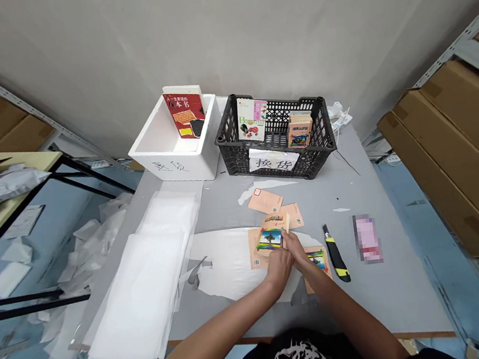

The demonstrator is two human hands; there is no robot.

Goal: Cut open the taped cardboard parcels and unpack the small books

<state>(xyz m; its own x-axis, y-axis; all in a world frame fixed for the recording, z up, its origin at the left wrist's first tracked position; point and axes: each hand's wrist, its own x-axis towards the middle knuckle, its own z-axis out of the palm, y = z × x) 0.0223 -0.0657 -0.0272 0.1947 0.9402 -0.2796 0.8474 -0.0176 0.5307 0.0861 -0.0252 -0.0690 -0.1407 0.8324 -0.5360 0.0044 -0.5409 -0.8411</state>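
Observation:
My left hand [279,269] and my right hand [296,248] meet at the middle of the grey table top [391,277], both gripping a small tan book with a colourful tree picture [269,238]. Other tan booklets lie around them: one [265,201] and another [293,215] above my hands, one [318,263] partly under my right wrist, and one [254,249] at the left. A white plastic sheet [227,262] lies beneath them. A yellow-and-black utility knife [336,253] lies to the right of my right hand.
A white foam box [176,158] holding a red book [184,111] and a black plastic crate [235,145] with small books and a paper sign stand at the back. White plastic bags [143,284] are stacked left. A blurred pink item [368,238] lies right. Cardboard boxes [449,148] stand beyond the right edge.

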